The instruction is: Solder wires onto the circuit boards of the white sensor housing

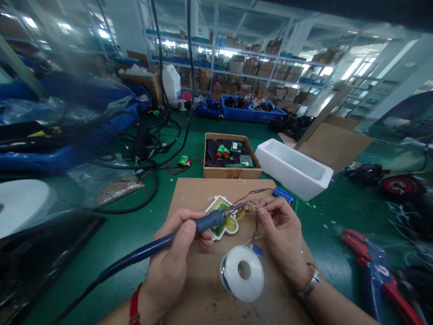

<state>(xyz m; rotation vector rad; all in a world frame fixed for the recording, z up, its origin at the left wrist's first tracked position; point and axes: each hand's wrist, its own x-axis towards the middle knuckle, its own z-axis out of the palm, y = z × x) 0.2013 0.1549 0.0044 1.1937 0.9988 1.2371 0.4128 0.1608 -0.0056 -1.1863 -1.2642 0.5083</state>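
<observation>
Nearest, a solder spool (pixel 242 273) lies on a brown cardboard sheet (pixel 199 194). The left hand (pixel 172 253) has a firm, pen-like grip low on a blue soldering iron (pixel 209 221) – steady control, its tip close to the wires – above a white-framed circuit board (pixel 219 206). The right hand (pixel 280 230) holds a thin wire (pixel 252 208) in a narrow fingertip pinch, just beside the tip.

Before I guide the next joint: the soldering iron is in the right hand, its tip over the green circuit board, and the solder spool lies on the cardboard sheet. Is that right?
No: the head view shows the soldering iron in the left hand, not the right; the right hand pinches a thin wire. The rest stands: tip over the green circuit board, solder spool on the cardboard sheet.
</observation>
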